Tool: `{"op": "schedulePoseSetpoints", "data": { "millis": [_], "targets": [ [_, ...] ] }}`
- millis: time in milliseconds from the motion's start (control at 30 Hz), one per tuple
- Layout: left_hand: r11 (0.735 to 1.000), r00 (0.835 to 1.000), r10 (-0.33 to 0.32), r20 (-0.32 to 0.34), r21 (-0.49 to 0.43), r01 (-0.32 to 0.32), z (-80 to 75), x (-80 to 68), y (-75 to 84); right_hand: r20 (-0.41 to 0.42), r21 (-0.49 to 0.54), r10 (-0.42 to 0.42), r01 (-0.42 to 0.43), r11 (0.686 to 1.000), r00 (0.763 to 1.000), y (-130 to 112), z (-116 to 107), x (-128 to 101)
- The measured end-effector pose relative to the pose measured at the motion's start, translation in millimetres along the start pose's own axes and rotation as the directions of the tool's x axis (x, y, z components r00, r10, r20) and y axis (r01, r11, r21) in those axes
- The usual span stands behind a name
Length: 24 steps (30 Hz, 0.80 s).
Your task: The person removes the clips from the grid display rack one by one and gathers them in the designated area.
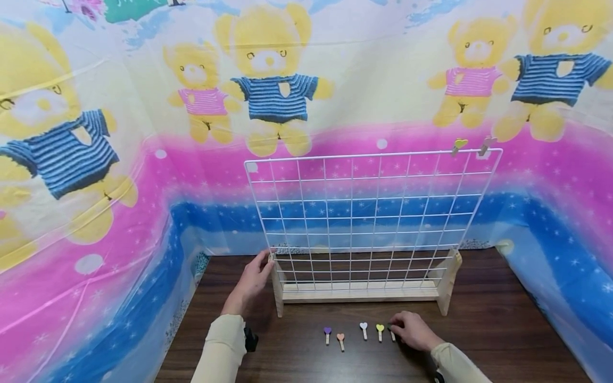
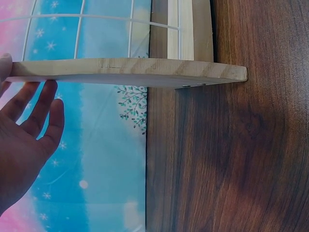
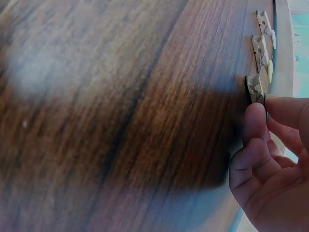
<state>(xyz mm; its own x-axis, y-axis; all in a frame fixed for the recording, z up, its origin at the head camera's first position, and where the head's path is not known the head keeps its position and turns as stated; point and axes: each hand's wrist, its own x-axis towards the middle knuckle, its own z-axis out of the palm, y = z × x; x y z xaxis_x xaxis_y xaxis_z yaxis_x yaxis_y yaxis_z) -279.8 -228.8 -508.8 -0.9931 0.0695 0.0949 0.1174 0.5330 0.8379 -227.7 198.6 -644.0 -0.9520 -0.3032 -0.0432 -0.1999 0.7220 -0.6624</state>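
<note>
Right hand [image 1: 413, 331] fingers [image 3: 255, 126] are pinching the green-tipped clothespin [image 3: 256, 88], lying at their tips on the surface [image 1: 479, 340]. Left hand [image 1: 251, 282] fingers are lying spread, touching the wooden stand [image 1: 276, 287].

**Layout on counter**

Wire grid panel [image 1: 369, 218] upright in wooden stand [image 1: 359, 292], mid-counter [image 1: 503, 340], backdrop cloth [image 1: 143, 159] behind and to both sides; two clips [image 1: 471, 144] on panel's top right corner; row of pegs [image 1: 359, 332] on counter before stand; left hand [image 1: 251, 282] at stand's left post; right hand [image 1: 414, 331] at row's right end, touching rightmost peg [image 1: 392, 334].
</note>
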Motion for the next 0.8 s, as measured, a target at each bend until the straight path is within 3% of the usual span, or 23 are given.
{"op": "schedulePoseSetpoints", "data": {
  "millis": [433, 600, 800],
  "targets": [
    [1.0, 1.0, 0.011, -0.005, -0.008, -0.011, -0.1, -1.0, 2.3, -0.045, -0.122, -0.079, 0.073, 0.99, 0.996, -1, -11, 0],
    [1.0, 1.0, 0.019, -0.008, -0.005, -0.019, -0.1, -0.6, 2.5, -0.074, -0.18, -0.118, 0.103, 0.978, 0.99, -6, -27, 2],
    [1.0, 1.0, 0.004, 0.0, -0.002, -0.004, -0.7, -1.4, 1.0, -0.1, -0.18, -0.158, 0.138, 0.974, 0.982, -21, -58, 2]
  ]
}}
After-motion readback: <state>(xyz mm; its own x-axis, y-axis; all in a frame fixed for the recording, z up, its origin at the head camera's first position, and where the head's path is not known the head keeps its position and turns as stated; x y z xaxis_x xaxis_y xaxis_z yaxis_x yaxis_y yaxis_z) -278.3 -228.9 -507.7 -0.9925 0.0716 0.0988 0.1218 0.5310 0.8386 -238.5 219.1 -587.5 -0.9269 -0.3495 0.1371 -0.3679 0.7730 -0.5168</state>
